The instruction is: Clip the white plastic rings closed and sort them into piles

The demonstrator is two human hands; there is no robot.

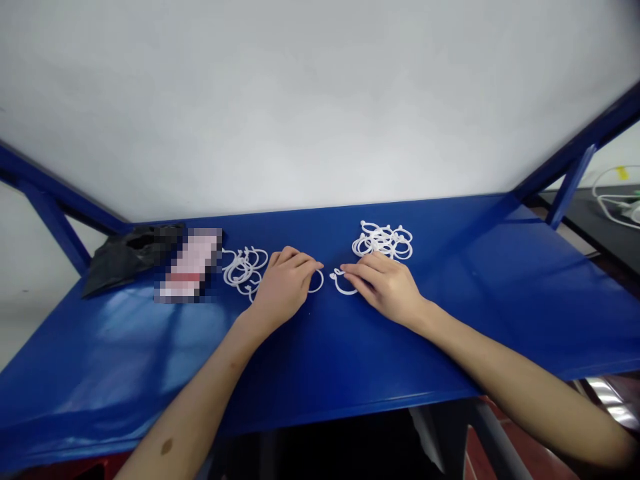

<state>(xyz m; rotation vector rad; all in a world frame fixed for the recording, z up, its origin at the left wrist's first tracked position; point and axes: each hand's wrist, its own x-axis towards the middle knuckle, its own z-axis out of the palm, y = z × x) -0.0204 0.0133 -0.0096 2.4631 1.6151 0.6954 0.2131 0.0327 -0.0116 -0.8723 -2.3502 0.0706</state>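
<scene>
My left hand (pixel 283 280) is closed in a pinch on a thin white plastic ring, like a shower curtain ring (pixel 320 285), whose rest is hidden behind the fingers. Just to the right, my right hand (pixel 383 283) pinches a second white curtain ring (pixel 344 291); its small knobbed end shows left of the fingertips. A short gap separates the two rings. A loose heap of white rings (pixel 240 270) lies beside my left hand, partly covered by it. Beyond my right hand sits another pile of white rings (pixel 383 240) with small round knobs.
On the left of the blue table (pixel 350 360) lie a black plastic bag (pixel 125 257) and a blurred pinkish-white object (pixel 193 260). A white wall (pixel 320 100) rises behind. Blue frame bars (pixel 573 183) stand at both sides. A white cable (pixel 613 207) rests on a dark surface at right.
</scene>
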